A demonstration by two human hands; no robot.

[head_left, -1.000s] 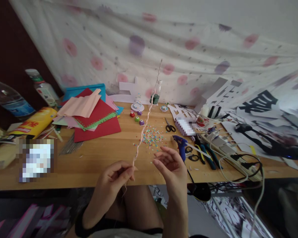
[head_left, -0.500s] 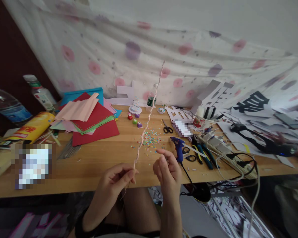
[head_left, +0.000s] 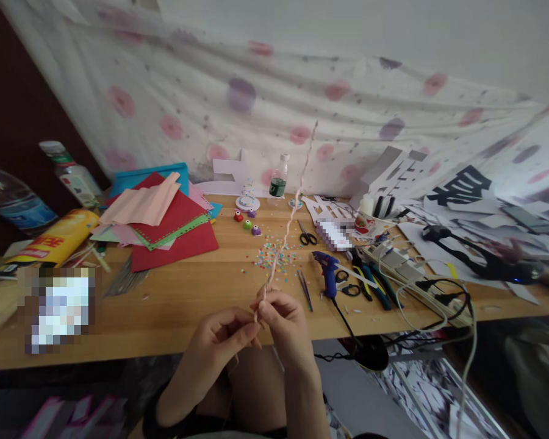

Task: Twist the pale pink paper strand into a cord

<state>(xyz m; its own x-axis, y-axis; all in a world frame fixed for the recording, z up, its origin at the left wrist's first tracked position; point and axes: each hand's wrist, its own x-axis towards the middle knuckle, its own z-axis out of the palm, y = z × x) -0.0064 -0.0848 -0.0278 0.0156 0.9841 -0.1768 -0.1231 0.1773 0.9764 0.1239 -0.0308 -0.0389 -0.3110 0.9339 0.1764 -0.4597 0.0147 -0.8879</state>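
Observation:
A long, thin, pale pink stem (head_left: 291, 214), twisted or wrapped along its length, slants up and to the right over the table. At its lower end the fingers of my left hand (head_left: 226, 338) are closed in a pinch. Just above, the thumb and fingers of my right hand (head_left: 283, 320) pinch the same stem, nearly touching the left fingertips. A fine thread or wire dangles below my left hand. Behind the stem lie scattered small colourful beads or confetti bits (head_left: 265, 255). Tweezers (head_left: 305, 291) rest to the right of my right hand.
On the right lie a blue glue gun (head_left: 330, 277), scissors (head_left: 307, 236), pliers (head_left: 380, 285) and a power strip (head_left: 421, 283) with cables. Coloured paper sheets (head_left: 187, 247) are piled at left, near bottles (head_left: 73, 174). A small bottle of green liquid (head_left: 279, 183) stands at the back.
My right hand has moved left and taken hold of the stem beside my left hand. The stem's top has swung right, and the tweezers now show.

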